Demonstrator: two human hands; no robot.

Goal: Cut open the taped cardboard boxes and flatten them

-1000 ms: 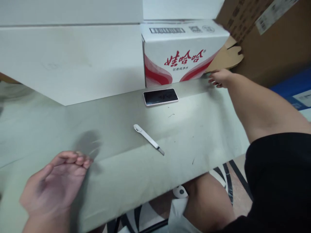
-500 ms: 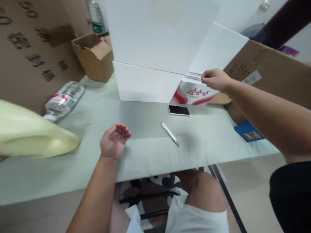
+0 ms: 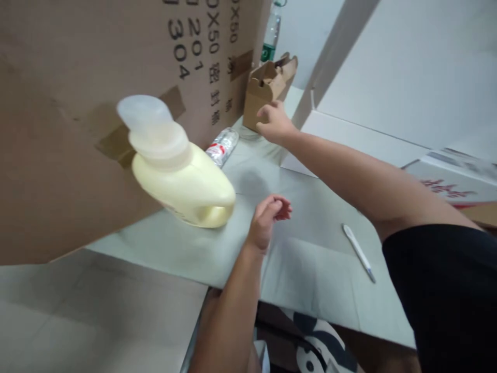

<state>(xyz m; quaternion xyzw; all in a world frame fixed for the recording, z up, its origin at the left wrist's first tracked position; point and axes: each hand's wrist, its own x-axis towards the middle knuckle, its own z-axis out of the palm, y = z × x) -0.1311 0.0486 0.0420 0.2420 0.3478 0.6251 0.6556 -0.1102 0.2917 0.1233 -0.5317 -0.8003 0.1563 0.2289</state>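
Note:
My right hand (image 3: 275, 123) reaches far across the pale green table (image 3: 310, 264) and touches the front of a small open cardboard box (image 3: 267, 88) at the back; its fingers are curled against the box. My left hand (image 3: 267, 217) rests on the table with fingers loosely curled and nothing in it. A pale yellow jug (image 3: 182, 173) with a white cap stands just left of the left hand. A clear plastic bottle (image 3: 222, 145) lies on its side between the jug and the small box.
A white utility knife (image 3: 359, 252) lies on the table at the right. A large brown carton (image 3: 89, 103) with printed numbers walls the left side. White boards (image 3: 392, 88) and a white-and-red carton (image 3: 454, 186) stand at the right back.
My right hand left the white-and-red carton and swung left to the small cardboard box. The view turned left, bringing the jug close. The left hand stayed on the table.

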